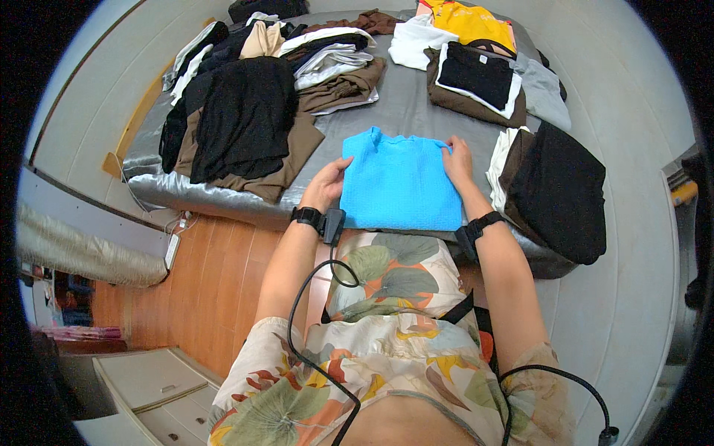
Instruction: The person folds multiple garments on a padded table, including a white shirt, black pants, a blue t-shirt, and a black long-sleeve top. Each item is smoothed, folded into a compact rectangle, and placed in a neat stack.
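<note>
A bright blue folded garment [399, 184] with textured fabric lies flat at the front edge of the bed, directly before me. Its neckline side faces away from me. My left hand [329, 181] holds the left edge, thumb on the fabric near the upper half. At the upper right corner, my right hand [459, 161] grips the side edge, with some fingers hidden behind the cloth. Both wrists wear black straps with small devices, and black cables run along my arms.
Dark and brown clothes [245, 120] are heaped on the left of the grey bed cover [404, 83], with more piles behind. Folded stacks sit at right: a black top [474, 69], a yellow garment [474, 28] and black cloth [558, 192]. A cabinet [156, 379] stands lower left.
</note>
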Demonstrator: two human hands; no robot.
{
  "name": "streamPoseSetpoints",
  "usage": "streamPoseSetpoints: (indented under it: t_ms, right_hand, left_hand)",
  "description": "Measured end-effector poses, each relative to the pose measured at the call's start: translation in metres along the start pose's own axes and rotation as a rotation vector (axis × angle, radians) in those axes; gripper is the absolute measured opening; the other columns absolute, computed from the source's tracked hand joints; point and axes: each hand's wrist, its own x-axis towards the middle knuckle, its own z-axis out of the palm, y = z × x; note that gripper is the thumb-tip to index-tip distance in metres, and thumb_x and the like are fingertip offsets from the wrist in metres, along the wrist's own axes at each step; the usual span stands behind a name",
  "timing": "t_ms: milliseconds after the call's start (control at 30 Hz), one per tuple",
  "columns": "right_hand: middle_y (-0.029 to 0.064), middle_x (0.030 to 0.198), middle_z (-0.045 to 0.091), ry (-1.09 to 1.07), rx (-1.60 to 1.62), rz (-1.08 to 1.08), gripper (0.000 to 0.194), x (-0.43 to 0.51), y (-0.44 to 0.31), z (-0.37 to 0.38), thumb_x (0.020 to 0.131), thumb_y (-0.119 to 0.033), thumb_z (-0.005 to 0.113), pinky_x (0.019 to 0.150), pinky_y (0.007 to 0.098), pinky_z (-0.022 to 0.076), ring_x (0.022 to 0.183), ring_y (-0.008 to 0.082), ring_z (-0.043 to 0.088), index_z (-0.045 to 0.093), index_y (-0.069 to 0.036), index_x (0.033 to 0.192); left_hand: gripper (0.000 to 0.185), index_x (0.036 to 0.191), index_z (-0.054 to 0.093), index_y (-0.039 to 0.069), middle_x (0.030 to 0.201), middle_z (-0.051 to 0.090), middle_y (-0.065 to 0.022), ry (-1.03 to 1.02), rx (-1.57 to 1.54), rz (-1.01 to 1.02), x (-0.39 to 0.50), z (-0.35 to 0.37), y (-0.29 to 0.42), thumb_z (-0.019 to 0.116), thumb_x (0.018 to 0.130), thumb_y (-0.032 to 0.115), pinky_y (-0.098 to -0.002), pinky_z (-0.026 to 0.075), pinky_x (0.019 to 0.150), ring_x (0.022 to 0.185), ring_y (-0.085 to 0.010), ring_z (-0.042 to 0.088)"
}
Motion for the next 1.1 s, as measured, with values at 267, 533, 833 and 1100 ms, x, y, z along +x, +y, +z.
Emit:
streamPoseSetpoints:
  t_ms: [267, 533, 833, 1100]
  right_hand:
    - [0.0149, 0.082, 0.062, 0.058, 0.089, 0.172, 0.018, 0.003, 0.035, -0.008, 0.083, -0.012, 0.063, 0.069, 0.0410, 0.0478, 0.074, 0.0323, 0.061, 0.055, -0.003, 0.096]
    - [0.0170, 0.106, 0.058, 0.086, -0.176, -0.283, 0.031, -0.013, -0.037, -0.024, 0.085, -0.019, 0.062, 0.089, 0.0440, 0.0428, 0.104, 0.0335, 0.052, 0.056, -0.004, 0.111]
    - [0.0134, 0.115, 0.057, -0.435, -0.115, -0.485, 0.032, -0.002, -0.141, 0.065, 0.089, -0.027, 0.059, 0.095, 0.0455, 0.0375, 0.112, 0.0306, 0.050, 0.061, -0.010, 0.116]
    - [0.0103, 0.107, 0.060, -0.576, -0.091, -0.455, 0.029, 0.004, -0.148, 0.073, 0.086, -0.020, 0.060, 0.093, 0.0473, 0.0365, 0.109, 0.0303, 0.051, 0.061, -0.014, 0.114]
  left_hand:
    - [0.036, 0.121, 0.047, -0.002, 0.118, 0.057, -0.0151, 0.177, 0.569, 0.403, 0.000, 0.026, -0.009, 0.061, 0.091, 0.010, -0.0413, 0.049, 0.093, 0.106, -0.0262, 0.058]
    - [0.051, 0.127, 0.043, -0.003, 0.118, 0.059, -0.0162, 0.198, 0.263, 0.065, -0.029, 0.009, -0.011, 0.028, 0.103, 0.039, -0.0419, 0.048, 0.094, 0.103, -0.0283, 0.060]
    - [0.024, 0.116, 0.050, -0.005, 0.103, 0.061, -0.0122, 0.004, 0.210, -0.037, -0.086, -0.016, -0.058, 0.047, 0.097, 0.009, -0.0315, 0.058, 0.076, 0.087, -0.0183, 0.064]
    - [0.023, 0.114, 0.051, 0.001, 0.081, 0.063, -0.0049, 0.097, 0.390, 0.064, -0.099, 0.011, -0.069, 0.050, 0.091, -0.001, -0.0180, 0.039, 0.031, 0.049, -0.0069, 0.056]
